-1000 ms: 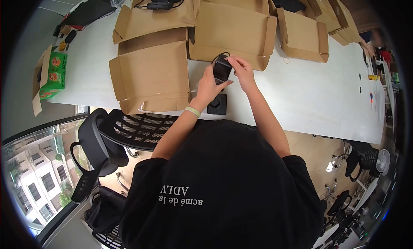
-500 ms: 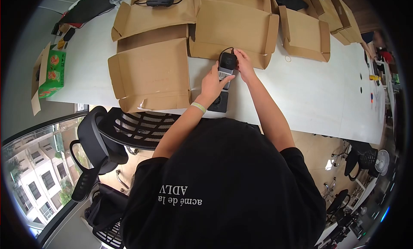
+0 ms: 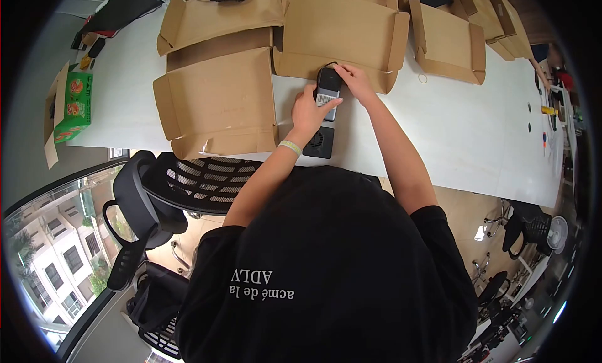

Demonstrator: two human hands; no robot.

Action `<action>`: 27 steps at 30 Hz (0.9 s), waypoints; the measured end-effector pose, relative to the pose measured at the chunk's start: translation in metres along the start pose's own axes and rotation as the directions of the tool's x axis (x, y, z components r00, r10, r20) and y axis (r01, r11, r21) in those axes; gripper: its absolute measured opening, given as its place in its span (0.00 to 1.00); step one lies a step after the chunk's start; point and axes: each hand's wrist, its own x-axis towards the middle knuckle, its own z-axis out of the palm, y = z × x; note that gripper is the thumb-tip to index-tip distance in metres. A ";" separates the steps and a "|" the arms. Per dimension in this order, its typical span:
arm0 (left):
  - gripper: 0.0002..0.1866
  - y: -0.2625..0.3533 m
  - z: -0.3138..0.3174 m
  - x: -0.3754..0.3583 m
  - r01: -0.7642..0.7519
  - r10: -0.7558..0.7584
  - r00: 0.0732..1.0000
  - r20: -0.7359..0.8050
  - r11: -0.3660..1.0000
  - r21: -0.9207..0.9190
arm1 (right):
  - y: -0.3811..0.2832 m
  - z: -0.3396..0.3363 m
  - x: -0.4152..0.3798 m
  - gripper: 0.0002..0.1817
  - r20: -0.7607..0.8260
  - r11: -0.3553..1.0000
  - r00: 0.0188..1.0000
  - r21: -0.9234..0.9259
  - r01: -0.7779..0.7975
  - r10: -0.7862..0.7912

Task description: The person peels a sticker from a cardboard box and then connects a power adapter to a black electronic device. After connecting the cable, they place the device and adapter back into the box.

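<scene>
A black-and-grey boxy device (image 3: 329, 79) with a white barcode label lies on the white table, between my two hands. My left hand (image 3: 307, 112) is closed around its left side, with the thumb reaching across its lower part. At the far right corner of the device, the fingers of my right hand (image 3: 354, 80) are pressed together on its edge, close to a thin black cable (image 3: 325, 65) that loops over the top. Whether they also pinch the cable is hidden. Nearer to me sits a flat black square unit with a round fan grille (image 3: 318, 143).
Open cardboard boxes (image 3: 216, 102) spread across the table's left and back, one (image 3: 342, 33) just beyond my hands. A green printed box (image 3: 78, 102) stands at the far left. A rubber band (image 3: 422, 78) lies to the right. Black mesh chairs (image 3: 200, 181) stand at the near edge.
My right hand has shifted slightly toward the top of the device, and the device's black end is turned a little. My left hand keeps its hold. The whole view has tilted slightly.
</scene>
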 end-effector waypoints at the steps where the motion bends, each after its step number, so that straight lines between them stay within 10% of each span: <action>1: 0.43 0.000 0.001 0.000 0.000 0.000 1.000 0.002 1.000 0.001 | 0.001 0.000 0.000 0.22 -0.008 0.998 0.999 -0.055 0.040 -0.041; 9: 0.47 -0.009 0.008 0.003 0.001 -0.003 0.999 -0.039 0.999 -0.038 | -0.011 -0.008 0.010 0.22 0.108 0.999 0.994 0.006 -0.031 0.030; 14: 0.47 -0.002 0.002 0.001 0.008 -0.008 1.000 -0.002 0.999 -0.046 | -0.022 -0.017 0.024 0.11 0.125 0.933 0.929 0.045 -0.356 0.348; 27: 0.48 -0.003 0.004 0.002 0.027 -0.027 1.000 0.008 0.999 -0.029 | -0.033 -0.013 0.043 0.12 0.088 0.938 0.961 -0.260 -0.231 0.262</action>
